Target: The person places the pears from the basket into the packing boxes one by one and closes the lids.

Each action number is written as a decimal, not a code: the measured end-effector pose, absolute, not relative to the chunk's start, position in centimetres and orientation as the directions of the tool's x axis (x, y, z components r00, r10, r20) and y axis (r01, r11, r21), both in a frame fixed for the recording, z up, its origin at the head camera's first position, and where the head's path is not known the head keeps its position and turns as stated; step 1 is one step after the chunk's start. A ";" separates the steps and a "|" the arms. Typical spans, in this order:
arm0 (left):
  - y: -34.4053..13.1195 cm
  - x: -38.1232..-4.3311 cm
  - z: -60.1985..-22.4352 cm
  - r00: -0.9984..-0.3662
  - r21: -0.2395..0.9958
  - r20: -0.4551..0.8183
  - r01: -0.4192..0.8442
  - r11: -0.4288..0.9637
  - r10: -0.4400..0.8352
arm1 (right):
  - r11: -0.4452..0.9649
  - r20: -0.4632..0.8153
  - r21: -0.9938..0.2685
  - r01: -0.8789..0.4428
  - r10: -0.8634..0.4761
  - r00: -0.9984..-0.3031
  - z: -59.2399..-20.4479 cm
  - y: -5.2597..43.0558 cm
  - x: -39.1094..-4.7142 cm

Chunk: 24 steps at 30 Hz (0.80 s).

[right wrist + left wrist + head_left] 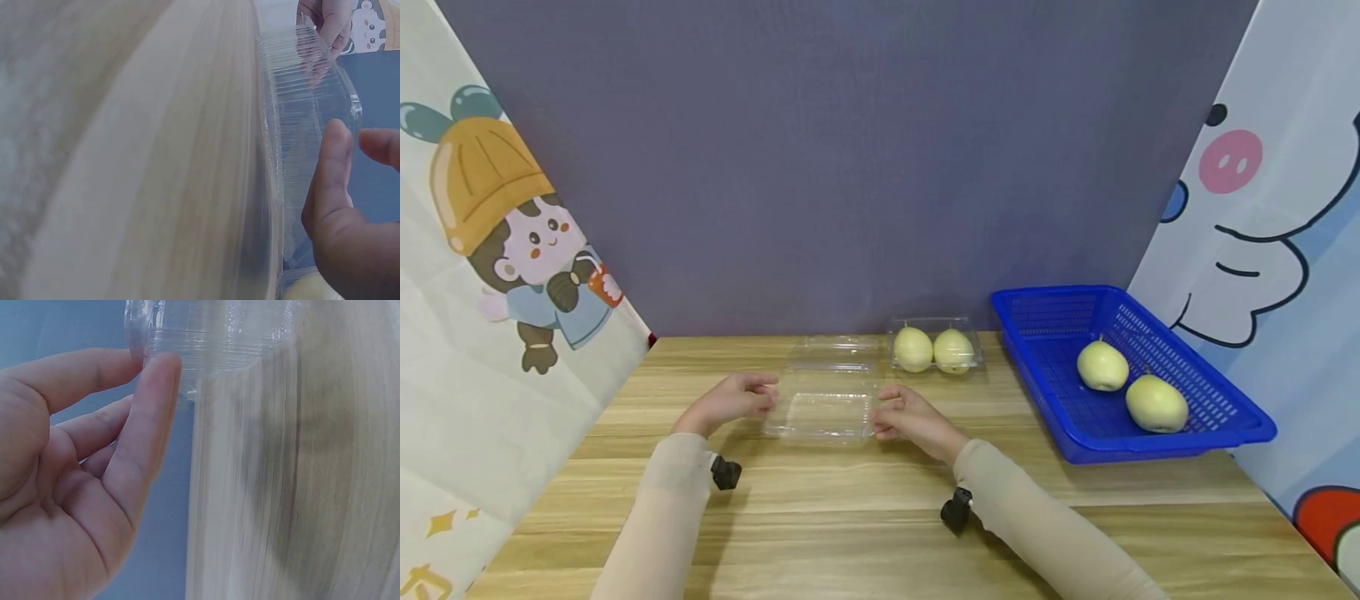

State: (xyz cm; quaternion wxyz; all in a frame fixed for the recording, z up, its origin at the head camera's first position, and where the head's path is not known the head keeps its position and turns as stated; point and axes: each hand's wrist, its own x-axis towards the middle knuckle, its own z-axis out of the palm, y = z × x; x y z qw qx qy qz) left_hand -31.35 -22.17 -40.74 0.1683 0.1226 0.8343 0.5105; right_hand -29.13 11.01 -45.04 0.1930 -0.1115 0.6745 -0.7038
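Observation:
An unfolded clear plastic clamshell box lies on the wooden table, its lid laid back toward the grey wall. My left hand pinches the left side of the box between thumb and finger; the left wrist view shows the fingertips at the clear wall. On the opposite side, my right hand holds the right edge. The right wrist view has the rim between thumb and fingertip. Nothing lies inside the box.
Behind my right hand, a second clear box holds two pale yellow pears. A blue plastic basket at the right holds two more pears. The grey wall bounds the table at the back.

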 end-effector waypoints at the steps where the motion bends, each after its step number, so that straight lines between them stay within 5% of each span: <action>1: -22.1 -31.4 -40.8 -0.913 0.893 -0.155 0.034 0.449 0.378 | -0.012 -0.109 -0.992 0.126 -0.420 -0.901 -45.0 11.1 -29.1; 24: -21.7 -31.0 -41.6 -0.918 0.941 -0.170 -0.042 0.337 0.360 | -0.002 -0.115 -0.992 0.129 -0.430 -0.895 -45.1 11.6 -29.2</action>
